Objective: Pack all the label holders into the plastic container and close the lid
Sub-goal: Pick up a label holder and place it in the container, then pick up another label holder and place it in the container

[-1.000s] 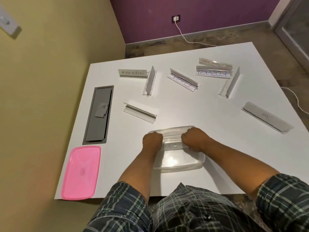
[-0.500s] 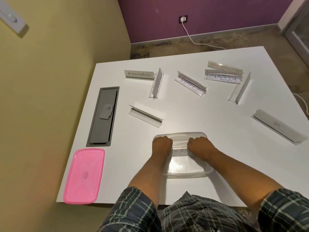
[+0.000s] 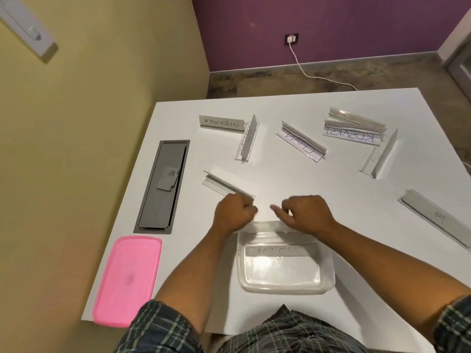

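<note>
Both hands (image 3: 235, 212) (image 3: 307, 214) left the container (image 3: 285, 284).

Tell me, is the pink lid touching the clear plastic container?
Apart. The head view shows the pink lid at the table's left front corner, bare white surface and a forearm between it and the container.

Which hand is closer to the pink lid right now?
Left. The left hand is just beyond the container's far left corner, toward the pink lid; the right hand is farther right.
</note>
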